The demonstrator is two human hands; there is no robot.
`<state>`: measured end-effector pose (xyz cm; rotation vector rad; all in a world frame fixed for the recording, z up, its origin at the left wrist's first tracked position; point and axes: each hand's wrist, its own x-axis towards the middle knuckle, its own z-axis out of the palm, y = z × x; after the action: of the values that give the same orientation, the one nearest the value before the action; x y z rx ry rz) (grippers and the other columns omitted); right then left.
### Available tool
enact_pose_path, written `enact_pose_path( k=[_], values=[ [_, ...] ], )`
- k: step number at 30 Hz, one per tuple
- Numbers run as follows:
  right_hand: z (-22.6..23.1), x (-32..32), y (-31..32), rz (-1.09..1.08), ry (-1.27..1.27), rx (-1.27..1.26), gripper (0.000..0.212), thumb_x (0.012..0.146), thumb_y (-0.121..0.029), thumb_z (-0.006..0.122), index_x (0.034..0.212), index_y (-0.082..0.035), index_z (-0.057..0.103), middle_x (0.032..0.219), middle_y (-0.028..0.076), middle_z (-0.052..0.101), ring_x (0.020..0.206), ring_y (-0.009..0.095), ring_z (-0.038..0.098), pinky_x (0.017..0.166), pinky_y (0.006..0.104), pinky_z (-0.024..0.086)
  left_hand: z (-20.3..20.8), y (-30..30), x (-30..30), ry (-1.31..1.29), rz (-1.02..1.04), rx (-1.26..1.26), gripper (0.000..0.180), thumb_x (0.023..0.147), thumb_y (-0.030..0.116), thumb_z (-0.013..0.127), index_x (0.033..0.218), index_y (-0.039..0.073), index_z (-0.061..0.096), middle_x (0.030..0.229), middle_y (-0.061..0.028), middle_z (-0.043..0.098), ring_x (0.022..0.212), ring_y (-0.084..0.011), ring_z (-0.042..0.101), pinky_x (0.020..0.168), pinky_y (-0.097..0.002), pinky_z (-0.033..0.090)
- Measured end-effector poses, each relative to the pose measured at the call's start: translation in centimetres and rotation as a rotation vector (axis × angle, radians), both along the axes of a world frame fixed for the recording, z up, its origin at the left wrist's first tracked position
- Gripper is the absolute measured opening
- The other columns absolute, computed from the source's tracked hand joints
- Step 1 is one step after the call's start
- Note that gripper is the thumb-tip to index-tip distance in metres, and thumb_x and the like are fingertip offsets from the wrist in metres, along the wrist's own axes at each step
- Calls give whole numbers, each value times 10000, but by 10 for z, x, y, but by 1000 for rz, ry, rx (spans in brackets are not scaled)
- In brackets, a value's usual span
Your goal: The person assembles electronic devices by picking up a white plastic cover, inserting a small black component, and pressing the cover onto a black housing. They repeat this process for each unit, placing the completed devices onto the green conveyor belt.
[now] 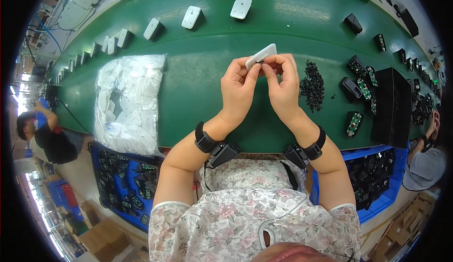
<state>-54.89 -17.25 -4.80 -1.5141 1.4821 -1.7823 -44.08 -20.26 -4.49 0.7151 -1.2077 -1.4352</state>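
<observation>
Pinching a thin white plastic cover with rounded corners (262, 56), the left hand (239, 83) had its fingers curled closed along the cover's lower left side. The right hand (284, 85) was likewise closed, thumb and bent fingers drawn together at the near right edge. The cover stood tilted above the green tabletop (200, 80), its upper end leaning rightward; its pale surface looked smooth, and a small dark spot showed near the thumbs. Just right of the right hand lay a loose heap of tiny black parts (312, 86). Left of the hands rested a clear plastic bag packed with white covers (130, 130). Farther right were opened black housings with green circuit boards (354, 123) and an upright black box (390, 106). Beyond the hands, a curved row of black blocks with white faces (192, 17) ran leftward. Below the table's near edge sat a blue plastic crate of dark parts (402, 167).
</observation>
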Motion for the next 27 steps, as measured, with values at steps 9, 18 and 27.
enact_pose_path(
  k=[9, 18, 27],
  values=[
    [26, -28, 5, 110, 109, 175, 318, 801, -126, 714, 1066, -44, 558, 973, 6, 473, 730, 62, 421, 619, 195, 361, 13, 0, 12, -40, -144, -3, 159, 918, 25, 532, 1053, -59, 531, 964, -125, 650, 855, -173, 659, 753, -255, 533],
    [32, -38, 8, 131, -80, 196, 147, 836, -44, 655, 964, -33, 584, 854, -34, 488, 693, 30, 424, 579, 184, 342, 17, -12, 20, -44, -229, 76, 179, 927, 45, 524, 1059, -75, 510, 982, -161, 644, 873, -217, 663, 781, -298, 553],
    [20, -3, 9, -85, 289, 0, 203, 809, -15, 660, 1007, -35, 621, 893, 31, 514, 679, 90, 467, 539, 210, 376, 17, -3, 13, 24, -106, 84, 162, 930, 48, 524, 1039, -71, 508, 954, -142, 652, 857, -178, 658, 765, -273, 551]
  ],
)
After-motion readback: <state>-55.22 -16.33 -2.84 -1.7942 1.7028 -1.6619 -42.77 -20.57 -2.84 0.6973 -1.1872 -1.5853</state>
